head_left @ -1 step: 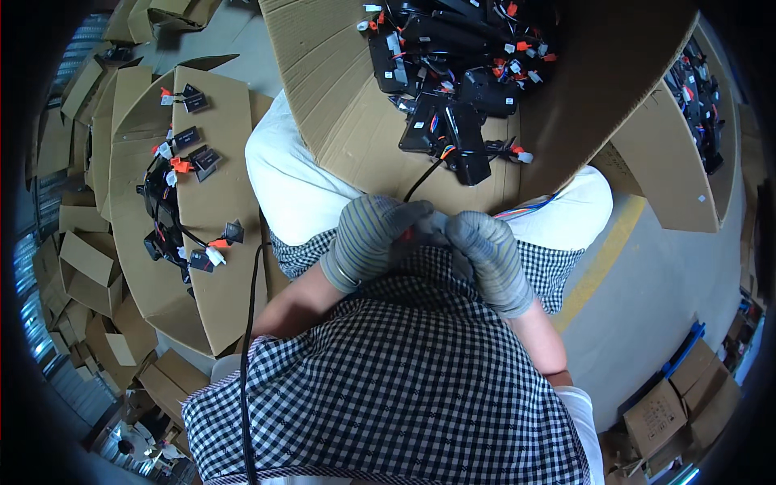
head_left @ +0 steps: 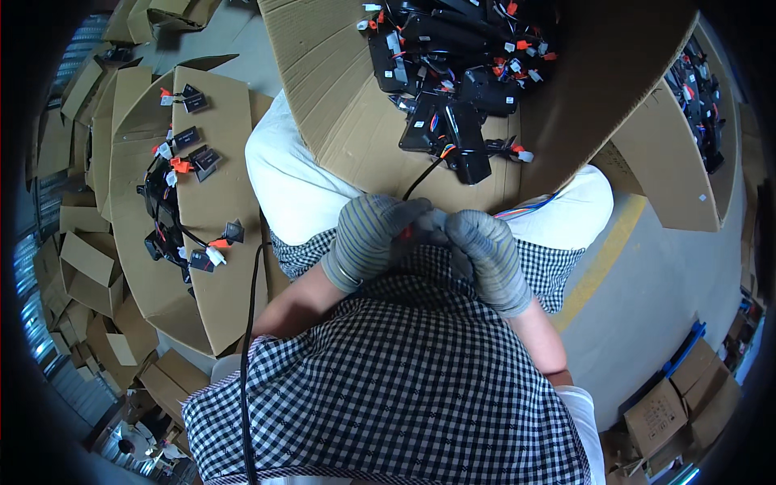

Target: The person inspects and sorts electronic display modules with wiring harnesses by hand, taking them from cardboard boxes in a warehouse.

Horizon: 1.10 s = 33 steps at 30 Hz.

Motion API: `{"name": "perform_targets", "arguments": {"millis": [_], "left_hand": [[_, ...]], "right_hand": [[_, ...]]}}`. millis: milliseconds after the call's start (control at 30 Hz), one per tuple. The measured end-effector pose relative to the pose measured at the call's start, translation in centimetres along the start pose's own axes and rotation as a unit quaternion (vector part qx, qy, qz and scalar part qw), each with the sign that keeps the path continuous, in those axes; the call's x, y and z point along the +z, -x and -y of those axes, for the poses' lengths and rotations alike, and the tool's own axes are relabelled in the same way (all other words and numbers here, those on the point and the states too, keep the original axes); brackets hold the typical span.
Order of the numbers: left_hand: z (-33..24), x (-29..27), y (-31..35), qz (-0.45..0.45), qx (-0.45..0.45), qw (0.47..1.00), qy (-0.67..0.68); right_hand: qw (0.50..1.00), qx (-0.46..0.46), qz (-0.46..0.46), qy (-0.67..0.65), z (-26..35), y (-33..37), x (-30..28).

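Both my hands wear grey striped gloves and meet fingertip to fingertip in front of the open box. My left hand (head_left: 368,238) is closed in a pinch, with a bit of red showing at its fingers. My right hand (head_left: 489,255) pinches from the other side. A small pale wire connector (head_left: 437,218) shows between the fingertips, mostly hidden by the gloves. A thin black cable (head_left: 423,177) runs from a black flat case (head_left: 466,145) down to my left hand. Coloured wires (head_left: 529,208) stick out beyond my right hand, over the white trouser leg.
A large cardboard box (head_left: 331,121) holds many black cases (head_left: 440,36) with orange and white plugs. At left, a carton (head_left: 218,162) carries several black modules (head_left: 208,162). Another carton (head_left: 671,162) with similar parts stands right. A black cord (head_left: 247,364) hangs along my left side.
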<state>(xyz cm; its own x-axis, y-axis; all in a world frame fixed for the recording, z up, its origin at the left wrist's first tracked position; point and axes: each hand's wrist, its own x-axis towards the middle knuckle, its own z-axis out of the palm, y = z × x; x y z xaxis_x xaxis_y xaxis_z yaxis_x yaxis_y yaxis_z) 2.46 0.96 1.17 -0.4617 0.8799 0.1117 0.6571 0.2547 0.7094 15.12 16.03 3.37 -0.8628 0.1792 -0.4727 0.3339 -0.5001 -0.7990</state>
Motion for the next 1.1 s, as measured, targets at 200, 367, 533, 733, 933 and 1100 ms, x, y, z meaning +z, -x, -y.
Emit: {"name": "perform_targets", "arguments": {"millis": [200,367,533,733,933,1100], "left_hand": [[0.1,0.5,0.0,-0.04,-0.091,0.994,-0.034],[0.3,0.0,0.1,-0.048,0.04,0.987,-0.146],[-0.1,-0.1,0.1,-0.038,0.056,0.981,-0.179],[0.3,0.2,0.7,-0.002,0.044,0.984,-0.175],[3.7,-3.8,-1.5,0.29,0.058,0.928,0.227],[8.1,1.5,-12.0,0.068,-0.142,0.972,0.173]], "right_hand": [[0.994,0.013,-0.036,-0.1,-1.6,-0.2,0.6],[0.971,0.086,0.039,-0.219,-2.4,-0.2,-0.4],[0.972,0.051,-0.023,-0.227,-4.1,-1.2,-0.3],[0.986,-0.048,-0.063,0.146,-4.8,-1.5,-0.4],[0.839,-0.394,0.262,0.269,-4.8,-2.1,-2.1],[0.896,-0.093,0.4,0.171,-1.5,-2.1,-0.5]]}}
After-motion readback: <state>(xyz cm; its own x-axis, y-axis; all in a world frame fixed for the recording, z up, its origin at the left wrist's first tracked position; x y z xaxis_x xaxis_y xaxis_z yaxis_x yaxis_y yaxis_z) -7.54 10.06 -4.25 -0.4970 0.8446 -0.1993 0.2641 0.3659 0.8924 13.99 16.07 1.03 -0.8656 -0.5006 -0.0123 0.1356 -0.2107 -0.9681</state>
